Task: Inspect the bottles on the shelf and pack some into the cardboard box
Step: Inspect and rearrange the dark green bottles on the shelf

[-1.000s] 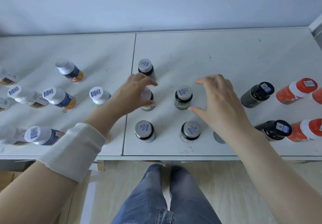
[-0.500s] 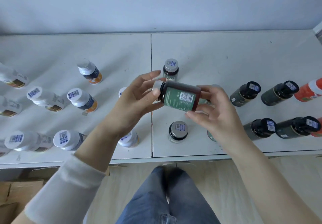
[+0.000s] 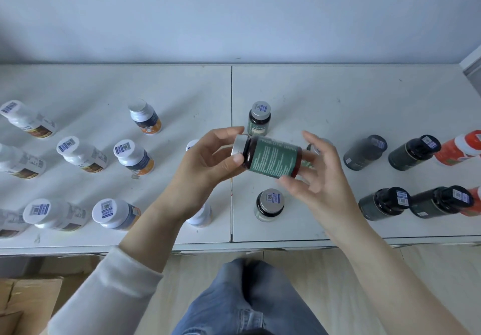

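your left hand (image 3: 205,163) and right hand (image 3: 315,178) pinch a dark green-labelled silver-capped bottle (image 3: 270,159) sideways above the white shelf (image 3: 338,95); rotate it slowly, reading the whole label

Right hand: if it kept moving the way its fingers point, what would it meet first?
The dark bottle with the green label, which the right hand grips at its base. Its fingers point up and left, so beyond the bottle would probably come the left hand at the silver cap.

cardboard box (image 3: 28,298) cropped; white bottle (image 3: 203,217) half hidden
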Demonstrator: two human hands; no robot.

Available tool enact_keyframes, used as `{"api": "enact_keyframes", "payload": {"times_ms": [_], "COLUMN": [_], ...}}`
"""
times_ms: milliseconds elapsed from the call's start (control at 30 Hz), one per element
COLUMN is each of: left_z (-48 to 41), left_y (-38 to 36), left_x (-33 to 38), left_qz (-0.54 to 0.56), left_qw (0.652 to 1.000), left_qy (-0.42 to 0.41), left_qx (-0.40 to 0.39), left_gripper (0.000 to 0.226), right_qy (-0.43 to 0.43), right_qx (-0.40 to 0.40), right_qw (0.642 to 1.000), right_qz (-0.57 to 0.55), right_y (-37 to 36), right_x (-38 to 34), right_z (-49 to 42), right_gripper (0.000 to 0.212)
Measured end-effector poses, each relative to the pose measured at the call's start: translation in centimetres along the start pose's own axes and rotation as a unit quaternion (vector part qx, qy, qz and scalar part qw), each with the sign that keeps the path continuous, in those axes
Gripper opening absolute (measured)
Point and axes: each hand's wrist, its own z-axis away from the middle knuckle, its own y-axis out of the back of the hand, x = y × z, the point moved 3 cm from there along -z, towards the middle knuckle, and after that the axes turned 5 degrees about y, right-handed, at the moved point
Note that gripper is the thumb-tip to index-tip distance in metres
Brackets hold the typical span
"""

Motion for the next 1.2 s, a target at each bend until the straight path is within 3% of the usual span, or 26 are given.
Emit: {"api": "enact_keyframes", "payload": {"times_ms": [133,233,367,567,767,867,1000,1100,1200], "left_z": [0.1,-0.2,-0.3,-0.9,-2.4,-3.6,-5.4,-6.4,-7.1], "left_y": [-0.3,-0.3,-0.2,-0.3,-0.3,-0.4,-0.9,-1.1,-1.0], "left_x": [0.1,-0.2,0.0,-0.5,0.1,0.1,-1.2,-3.1,-4.0], "left_qz": [0.022,0.028,0.036,0.074,0.02,-0.105,-0.417,-0.502,-0.517], "left_qw": [0.999,0.999,0.999,0.996,0.998,0.994,0.908,0.863,0.854], "left_qy": [0.0,0.027,0.011,0.049,0.054,0.035,-0.049,-0.054,-0.044], "left_qx": [-0.034,-0.006,-0.017,-0.004,0.001,0.009,0.002,-0.035,-0.043], "left_gripper": [0.036,0.032,0.034,0.035,0.034,0.034,0.043,0.044,0.044], "right_qy": [0.024,0.058,-0.025,-0.027,-0.035,0.042,0.122,0.118,0.106], "right_qx": [0.003,-0.009,0.018,0.035,0.022,0.029,0.034,0.014,-0.004], "right_qw": [1.0,0.997,0.999,0.999,0.993,0.946,0.852,0.802,0.776], "right_qz": [0.015,0.04,-0.014,-0.003,0.11,0.321,0.508,0.585,0.621], "right_y": [0.3,-0.1,0.4,0.7,1.2,2.2,3.6,3.7,3.6], "right_x": [-0.3,-0.2,0.4,0.7,1.0,0.2,-0.9,-1.0,-0.8], "right_z": [-0.2,-0.1,-0.2,-0.3,-1.3,-2.0,-2.7,-3.1,-3.5], "right_gripper": [0.046,0.049,0.046,0.043,0.045,0.059,0.065,0.064,0.064]}}
